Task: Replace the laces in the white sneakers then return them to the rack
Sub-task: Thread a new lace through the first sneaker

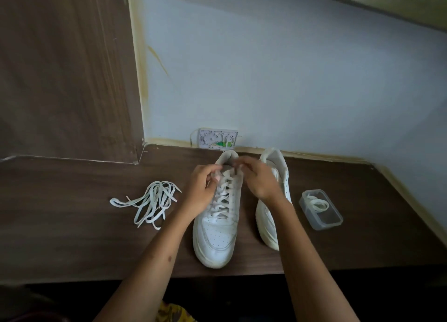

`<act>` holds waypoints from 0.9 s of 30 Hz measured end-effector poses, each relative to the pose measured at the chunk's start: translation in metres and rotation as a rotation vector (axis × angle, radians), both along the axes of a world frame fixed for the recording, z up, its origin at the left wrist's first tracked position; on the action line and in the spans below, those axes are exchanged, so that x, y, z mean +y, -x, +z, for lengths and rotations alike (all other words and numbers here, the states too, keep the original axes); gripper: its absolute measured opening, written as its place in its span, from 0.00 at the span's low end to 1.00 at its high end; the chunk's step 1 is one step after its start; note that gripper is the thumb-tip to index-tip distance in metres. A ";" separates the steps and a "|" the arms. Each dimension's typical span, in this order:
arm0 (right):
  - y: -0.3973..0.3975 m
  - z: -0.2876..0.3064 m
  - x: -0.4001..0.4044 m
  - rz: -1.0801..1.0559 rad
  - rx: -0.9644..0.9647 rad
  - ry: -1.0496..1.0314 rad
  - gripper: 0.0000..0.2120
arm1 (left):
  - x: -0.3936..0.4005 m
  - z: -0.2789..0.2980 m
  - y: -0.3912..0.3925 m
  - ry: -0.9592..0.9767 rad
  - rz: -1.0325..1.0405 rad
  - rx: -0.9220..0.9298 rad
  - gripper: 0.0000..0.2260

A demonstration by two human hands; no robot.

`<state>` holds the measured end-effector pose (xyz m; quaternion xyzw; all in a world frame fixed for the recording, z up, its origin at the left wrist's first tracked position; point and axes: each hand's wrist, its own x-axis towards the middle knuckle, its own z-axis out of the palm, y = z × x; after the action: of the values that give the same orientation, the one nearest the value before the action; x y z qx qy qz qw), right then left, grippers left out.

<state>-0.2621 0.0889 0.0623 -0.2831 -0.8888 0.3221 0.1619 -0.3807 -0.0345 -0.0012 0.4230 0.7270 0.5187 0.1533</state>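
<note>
Two hands, left hand (204, 188) and right hand (257, 179), pinch lace ends at the collar of the laced sneaker (219, 225), toe near the table (72, 237) front edge. Second sneaker (274, 200) stands just right; loose laces (150, 203) lie left, a plastic box (321, 210) right.

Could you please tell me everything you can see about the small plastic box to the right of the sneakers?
The plastic box is small, clear, rectangular with rounded corners, and has no lid on. It lies flat on the dark wooden table, right of the unlaced sneaker and apart from it. A coiled white lace lies inside. Neither hand touches it.
</note>
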 end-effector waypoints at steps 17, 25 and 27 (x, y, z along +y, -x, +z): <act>-0.094 -0.079 -0.049 -0.718 0.065 0.063 0.43 | -0.021 -0.023 -0.058 0.271 0.215 -0.055 0.50; -0.090 -0.087 -0.078 -0.674 0.156 0.103 0.42 | -0.013 -0.030 -0.028 0.225 0.186 -0.117 0.49; -0.091 -0.086 -0.074 -0.663 0.095 0.103 0.42 | -0.019 -0.027 -0.029 0.220 0.143 -0.106 0.47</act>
<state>-0.1714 0.0151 -0.0234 -0.5492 -0.7225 0.3091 0.2844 -0.3522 -0.0531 -0.0281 0.3229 0.7986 0.4671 0.1995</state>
